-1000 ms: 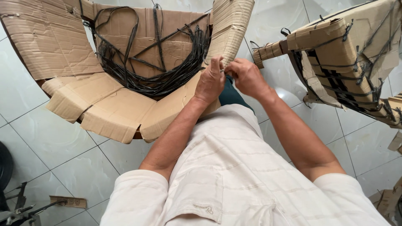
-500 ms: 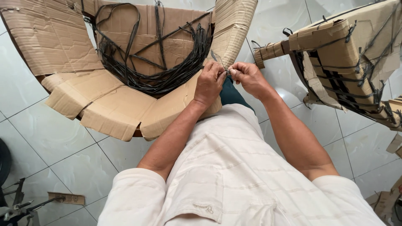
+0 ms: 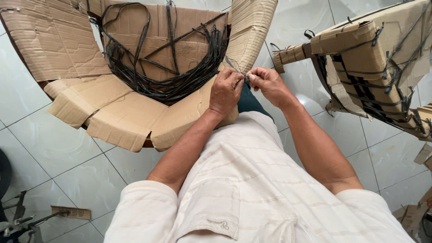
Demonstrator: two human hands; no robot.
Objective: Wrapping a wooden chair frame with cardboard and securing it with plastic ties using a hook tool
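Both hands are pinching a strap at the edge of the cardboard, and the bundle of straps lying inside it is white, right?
Not quite. In the head view the bundle of straps is black, not white. Both hands, left and right, do pinch a strap at the cardboard edge.

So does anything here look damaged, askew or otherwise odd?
Yes. The cardboard wrapping at left is torn and creased, with flaps splaying open over a loose tangle of black straps. The wrapped bundle at right has ragged, peeling cardboard too. Both hands, left hand and right hand, pinch something thin between them.
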